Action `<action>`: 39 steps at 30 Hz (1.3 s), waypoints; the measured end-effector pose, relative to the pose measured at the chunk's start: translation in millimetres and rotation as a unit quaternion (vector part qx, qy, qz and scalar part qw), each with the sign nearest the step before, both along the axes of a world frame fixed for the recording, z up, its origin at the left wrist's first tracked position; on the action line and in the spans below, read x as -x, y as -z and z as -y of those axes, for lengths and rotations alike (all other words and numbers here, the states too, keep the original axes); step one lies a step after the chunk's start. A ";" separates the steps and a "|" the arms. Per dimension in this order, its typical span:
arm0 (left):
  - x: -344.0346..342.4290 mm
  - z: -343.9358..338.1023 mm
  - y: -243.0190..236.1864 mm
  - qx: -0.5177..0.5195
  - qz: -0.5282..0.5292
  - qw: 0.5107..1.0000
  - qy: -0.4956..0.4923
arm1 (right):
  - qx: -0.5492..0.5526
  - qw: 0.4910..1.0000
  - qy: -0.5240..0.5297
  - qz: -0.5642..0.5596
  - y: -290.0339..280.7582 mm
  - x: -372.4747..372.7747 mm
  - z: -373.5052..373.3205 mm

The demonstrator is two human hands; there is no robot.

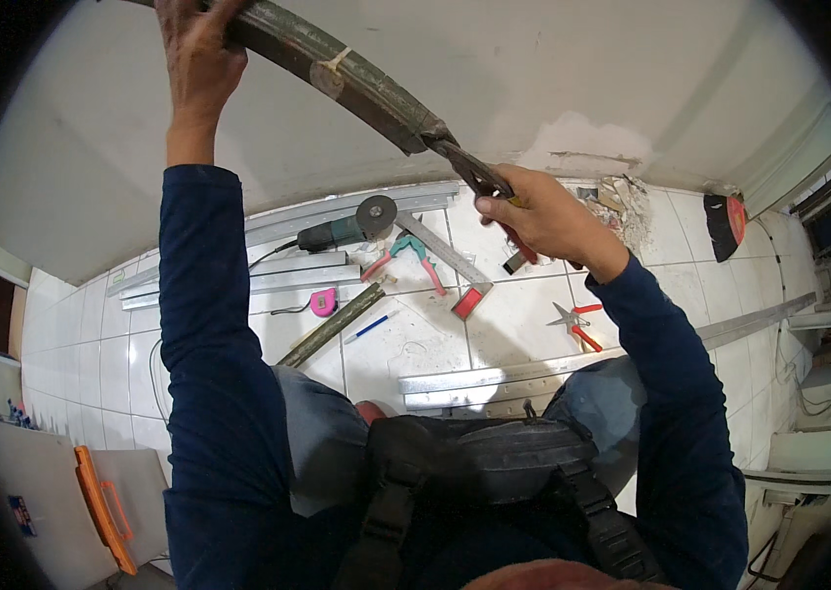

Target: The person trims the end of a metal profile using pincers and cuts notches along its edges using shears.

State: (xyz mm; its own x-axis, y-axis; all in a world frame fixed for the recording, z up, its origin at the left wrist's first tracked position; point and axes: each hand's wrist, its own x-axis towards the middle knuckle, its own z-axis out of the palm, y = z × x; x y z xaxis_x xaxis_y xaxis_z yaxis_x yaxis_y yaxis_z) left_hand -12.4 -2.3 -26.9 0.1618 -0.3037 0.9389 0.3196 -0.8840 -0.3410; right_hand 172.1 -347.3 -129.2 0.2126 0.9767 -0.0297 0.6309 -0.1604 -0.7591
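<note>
My left hand [201, 61], high on the left, is wrapped round a long, worn green-grey metal profile [361, 84]. The profile slants down to the right in front of the wall, and its far end runs out of the picture. My right hand [555, 221] is closed on a pair of dark-jawed pliers [471, 169] with reddish handles. Their jaws meet the profile's lower right end; the exact bite is too small to make out. Below, on the tiles, lie an angle grinder [342, 231], a combination square [445, 254] and pliers with teal and pink handles [405, 252].
Red-handled snips [575, 324], a pink tape measure [323, 302], a blue pen [368, 326] and a short green-grey bar [332, 324] lie on the tiles. Metal profiles [283, 277] rest beside the wall; others [494, 379] lie by my knees. Rubble [627, 208] sits at the wall's foot.
</note>
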 end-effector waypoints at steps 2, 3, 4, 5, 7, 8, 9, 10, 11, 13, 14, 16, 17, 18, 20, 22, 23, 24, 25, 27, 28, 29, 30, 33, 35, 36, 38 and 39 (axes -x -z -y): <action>-4.1 -8.8 4.9 0.025 0.068 0.997 0.036 | -0.019 0.999 0.018 -0.030 -2.4 7.6 0.8; -7.8 -7.6 6.0 0.205 0.160 0.946 0.194 | -0.010 0.999 0.030 -0.020 -5.5 10.3 0.7; -9.5 -6.7 6.7 0.370 0.241 0.831 0.340 | -0.002 0.999 0.042 -0.010 -8.2 13.2 0.1; -8.5 -6.2 7.4 0.369 0.242 0.831 0.338 | -0.002 0.999 0.041 -0.010 -10.2 16.9 -1.0; -4.3 -2.7 6.7 0.482 0.118 0.616 0.612 | -0.022 0.998 0.057 -0.007 -14.6 23.2 -1.9; -1.5 -1.0 7.4 0.513 0.048 0.472 0.716 | -0.022 0.998 0.055 -0.008 -12.3 23.7 -2.5; -14.9 31.8 -5.1 0.550 0.132 0.491 0.662 | -0.036 0.998 0.044 0.013 -7.0 21.8 -3.0; -13.9 34.0 -10.4 0.551 0.135 0.495 0.659 | -0.049 0.998 0.026 0.032 -0.1 24.4 -5.1; -13.3 32.1 -14.5 0.573 0.164 0.526 0.607 | -0.049 0.998 0.021 0.031 6.5 27.0 -6.5; -15.6 31.2 -17.9 0.609 0.219 0.577 0.498 | -0.128 0.986 -0.011 0.111 20.3 28.0 -7.8; -15.6 31.9 -18.0 0.610 0.222 0.577 0.496 | -0.126 0.986 -0.013 0.110 24.9 28.3 -9.3; -19.6 41.2 -22.1 0.580 0.198 0.648 0.453 | -0.145 0.984 -0.042 0.098 29.0 26.5 -11.7; -20.7 47.2 -23.4 0.569 0.190 0.670 0.438 | -0.143 0.984 -0.044 0.097 28.8 26.7 -12.6; -22.5 53.2 -24.2 0.569 0.190 0.669 0.438 | -0.127 0.984 -0.034 0.116 29.3 27.6 -13.5; -25.9 66.2 -27.2 0.539 0.190 0.716 0.400 | -0.110 0.984 -0.023 0.136 31.7 27.4 -15.4; -21.5 71.4 -33.6 0.551 0.197 0.719 0.376 | -0.117 0.986 -0.003 0.121 33.9 24.9 -17.3; -19.5 64.4 -33.6 0.551 0.189 0.709 0.398 | -0.116 0.986 -0.005 0.121 33.6 24.6 -17.1; -17.4 62.6 -34.4 0.549 0.181 0.700 0.420 | -0.116 0.988 -0.002 0.103 32.5 24.2 -17.7; -16.8 62.4 -32.8 0.549 0.182 0.700 0.419 | -0.116 0.990 0.000 0.086 31.9 23.9 -18.2; -16.9 64.3 -29.0 0.521 0.200 0.697 0.449 | -0.141 0.985 -0.018 0.101 35.5 22.9 -19.2; -16.6 61.2 -29.2 0.522 0.200 0.697 0.448 | -0.166 0.979 -0.035 0.116 36.9 22.8 -19.5; -16.3 55.8 -30.6 0.514 0.188 0.706 0.451 | -0.166 0.979 -0.036 0.116 36.4 23.9 -20.2; -15.3 52.7 -30.9 0.506 0.175 0.714 0.451 | -0.149 0.982 -0.032 0.114 36.1 26.3 -21.4; -15.7 112.5 -37.1 0.450 0.150 0.775 0.417 | -0.117 0.985 -0.021 0.126 30.2 27.6 -22.9; -20.0 124.3 -38.9 0.400 0.126 0.803 0.423 | -0.103 0.985 -0.019 0.139 26.8 29.5 -23.8; -28.8 128.0 -36.9 0.349 0.101 0.823 0.437 | -0.101 0.986 -0.004 0.133 27.3 26.5 -22.4; -48.7 134.8 -26.5 0.273 0.058 0.842 0.461 | -0.096 0.987 0.016 0.128 26.6 20.0 -19.1; -56.0 136.4 -25.3 0.235 0.047 0.847 0.475 | -0.066 0.990 0.023 0.124 22.7 20.5 -18.4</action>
State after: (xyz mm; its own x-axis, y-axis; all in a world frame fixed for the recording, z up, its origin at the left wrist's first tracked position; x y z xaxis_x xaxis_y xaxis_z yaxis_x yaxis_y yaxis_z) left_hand 43.6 -138.7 -1.6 -0.0280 0.1561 0.9873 -0.6056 -0.7885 0.1075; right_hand 151.5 -329.0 -151.9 0.2416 0.9578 0.1555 0.7944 -0.1032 -0.5985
